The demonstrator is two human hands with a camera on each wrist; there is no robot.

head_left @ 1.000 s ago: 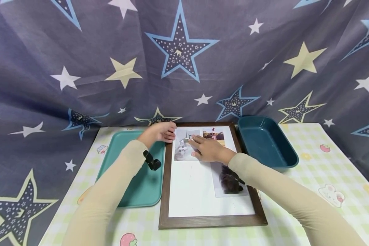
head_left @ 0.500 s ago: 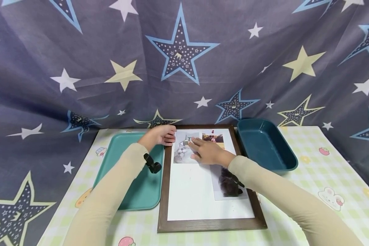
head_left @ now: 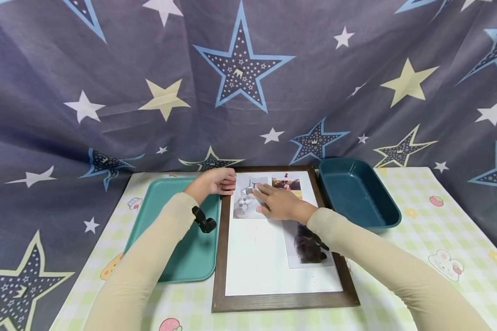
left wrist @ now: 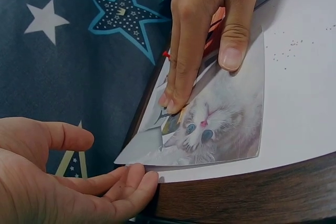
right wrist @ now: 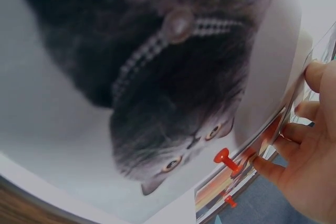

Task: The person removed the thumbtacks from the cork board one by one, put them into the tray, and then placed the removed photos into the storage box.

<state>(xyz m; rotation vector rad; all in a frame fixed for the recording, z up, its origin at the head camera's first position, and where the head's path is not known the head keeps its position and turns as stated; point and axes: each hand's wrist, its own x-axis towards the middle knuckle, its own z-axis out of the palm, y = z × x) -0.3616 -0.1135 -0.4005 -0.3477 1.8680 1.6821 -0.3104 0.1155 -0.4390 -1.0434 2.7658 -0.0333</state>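
My right hand (head_left: 282,202) lies over a photo of a white cat (head_left: 245,209), its straight fingers pressing on the print. The photo is at the upper left of a white board (head_left: 257,266) with a brown wooden frame (head_left: 287,302). My left hand (left wrist: 68,177) is at the frame's left side, fingertips right at the photo's corner and thumb held apart. A photo of a dark grey cat (right wrist: 178,119) lies lower right, partly under my right arm. A red push pin (right wrist: 226,158) stands in it. Behind my right hand is a colourful photo (head_left: 287,184) with another red pin (head_left: 286,175).
A green tray (head_left: 190,257) lies left of the frame, under my left forearm. To the right stands a deep teal bin (head_left: 358,193). A checked cloth (head_left: 414,257) covers the table. A star-patterned curtain (head_left: 215,124) hangs right behind the frame.
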